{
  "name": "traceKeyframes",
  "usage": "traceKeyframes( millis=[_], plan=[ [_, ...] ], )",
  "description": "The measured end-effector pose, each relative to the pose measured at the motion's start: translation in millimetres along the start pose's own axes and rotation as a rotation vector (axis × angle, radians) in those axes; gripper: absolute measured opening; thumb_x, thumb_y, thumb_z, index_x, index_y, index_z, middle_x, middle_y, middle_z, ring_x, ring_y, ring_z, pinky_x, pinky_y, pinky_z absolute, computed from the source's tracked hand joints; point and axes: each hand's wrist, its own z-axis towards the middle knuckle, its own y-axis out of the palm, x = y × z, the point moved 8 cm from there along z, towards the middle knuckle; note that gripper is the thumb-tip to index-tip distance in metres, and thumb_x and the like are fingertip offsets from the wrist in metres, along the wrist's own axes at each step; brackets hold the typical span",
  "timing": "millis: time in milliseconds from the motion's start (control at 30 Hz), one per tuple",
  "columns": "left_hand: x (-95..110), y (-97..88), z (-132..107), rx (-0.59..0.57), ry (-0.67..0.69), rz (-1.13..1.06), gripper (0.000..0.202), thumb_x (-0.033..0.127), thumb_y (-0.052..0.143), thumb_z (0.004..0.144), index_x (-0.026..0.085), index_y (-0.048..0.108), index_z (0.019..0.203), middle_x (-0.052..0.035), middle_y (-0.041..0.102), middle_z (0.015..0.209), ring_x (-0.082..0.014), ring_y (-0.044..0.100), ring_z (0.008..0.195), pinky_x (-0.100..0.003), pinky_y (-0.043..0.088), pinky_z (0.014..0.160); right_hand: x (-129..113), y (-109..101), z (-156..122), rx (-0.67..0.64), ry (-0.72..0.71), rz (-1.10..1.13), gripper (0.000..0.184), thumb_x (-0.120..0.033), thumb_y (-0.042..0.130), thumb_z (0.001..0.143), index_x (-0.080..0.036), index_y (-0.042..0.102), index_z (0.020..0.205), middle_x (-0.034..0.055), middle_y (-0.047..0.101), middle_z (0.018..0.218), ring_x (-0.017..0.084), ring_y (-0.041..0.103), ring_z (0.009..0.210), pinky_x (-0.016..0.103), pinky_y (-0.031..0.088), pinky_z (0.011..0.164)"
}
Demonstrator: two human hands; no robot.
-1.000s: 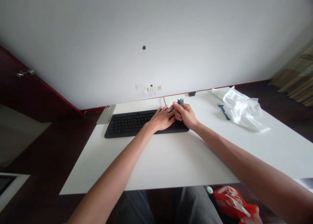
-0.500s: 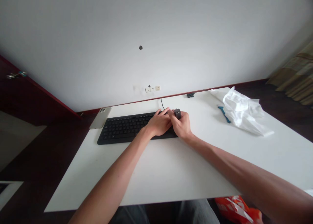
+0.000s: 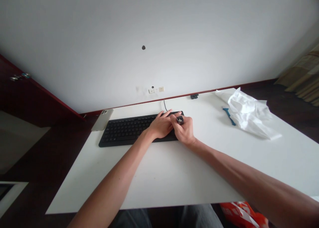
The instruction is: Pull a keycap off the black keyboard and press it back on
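Note:
My right hand pinches a small dark grey object between thumb and fingers, just above the right end of a black keyboard. My left hand lies on the keyboard's right half with its fingers spread, holding nothing. Its fingertips reach close to my right hand. The object's exact shape is mostly hidden by my fingers.
A white table carries a pale smartphone left of the keyboard, a black cable, and a small black item at the wall. To the right lie a blue tool and crumpled white plastic. An orange bag sits below the table edge.
My right hand has turned the small object and lowered it slightly toward the keyboard. Both hands have shifted a little left since the oldest frame, and the view has tilted down.

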Motion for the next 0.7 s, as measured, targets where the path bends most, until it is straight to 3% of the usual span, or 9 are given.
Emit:
traceKeyframes(
  millis=[333,433,567,700],
  plan=[
    [-1,2.1,1,-0.040,-0.002,0.022,0.055,0.024,0.033,0.107,0.041,0.040,0.159,0.0051,0.034,0.170,-0.0281,0.019,0.162,-0.058,0.022,0.128,-12,-4,-4,-0.007,-0.188,-0.029,0.045,-0.036,0.054,0.099,-0.023,0.032,0.062,-0.0056,0.030,0.058,0.010,0.027,0.056,0.028,0.029,0.055],
    [-2,1.3,0,-0.025,-0.018,-0.012,0.053,0.024,0.035,0.108,0.039,0.042,0.158,0.0037,0.040,0.168,-0.0269,0.020,0.162,-0.057,0.021,0.128,-15,-6,-3,0.000,-0.216,-0.072,0.046,-0.035,0.054,0.099,-0.023,0.030,0.062,-0.0060,0.030,0.058,0.010,0.027,0.055,0.028,0.030,0.055],
    [-2,-2.9,0,0.041,-0.021,-0.090,0.047,0.028,0.033,0.110,0.037,0.047,0.154,0.0003,0.054,0.158,-0.0277,0.027,0.160,-0.060,0.024,0.127,-19,-15,3,0.030,-0.227,-0.141,0.040,-0.035,0.057,0.097,-0.023,0.037,0.065,-0.0062,0.034,0.057,0.010,0.032,0.054,0.027,0.031,0.054],
    [-3,-4.4,-1,0.085,-0.025,-0.125,0.043,0.035,0.038,0.110,0.039,0.050,0.151,0.0011,0.050,0.161,-0.0301,0.033,0.157,-0.061,0.026,0.126,-23,-37,14,0.145,-0.212,-0.164,0.024,-0.030,0.057,0.095,-0.024,0.045,0.075,-0.0045,0.045,0.064,0.012,0.041,0.059,0.027,0.038,0.059]
  ],
)
